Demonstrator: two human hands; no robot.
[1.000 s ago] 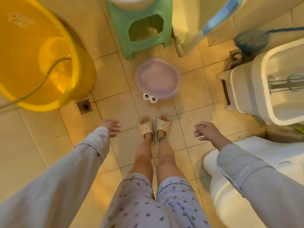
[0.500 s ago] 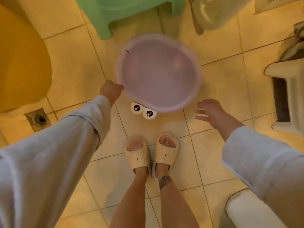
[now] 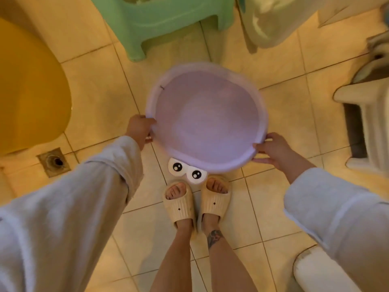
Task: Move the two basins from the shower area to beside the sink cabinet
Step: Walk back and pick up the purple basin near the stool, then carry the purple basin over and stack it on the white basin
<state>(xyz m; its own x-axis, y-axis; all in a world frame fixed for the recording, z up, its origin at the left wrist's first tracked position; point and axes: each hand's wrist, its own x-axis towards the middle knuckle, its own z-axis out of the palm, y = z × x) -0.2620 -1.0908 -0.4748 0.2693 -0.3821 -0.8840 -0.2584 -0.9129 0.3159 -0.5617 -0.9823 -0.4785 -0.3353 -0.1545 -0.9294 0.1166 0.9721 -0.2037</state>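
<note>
A round purple basin [image 3: 207, 119] with two cartoon eyes [image 3: 187, 170] on its near rim sits on the tiled floor just ahead of my slippered feet. My left hand [image 3: 140, 129] grips the rim on its left side. On the right side my right hand [image 3: 271, 149] has its fingers closed over the rim. The basin looks empty. A large yellow basin [image 3: 31, 89] is at the left edge, only partly in view.
A green plastic stool [image 3: 160, 22] stands just beyond the purple basin. A floor drain [image 3: 54, 161] lies at the left, near the yellow basin. A white squat fixture [image 3: 370, 114] is at the right edge, and a white rounded object [image 3: 315, 272] at bottom right.
I have bent lower and the basin now fills more of the view. Both hands moved from hanging apart to the basin's rim; the right hand closed on it last.
</note>
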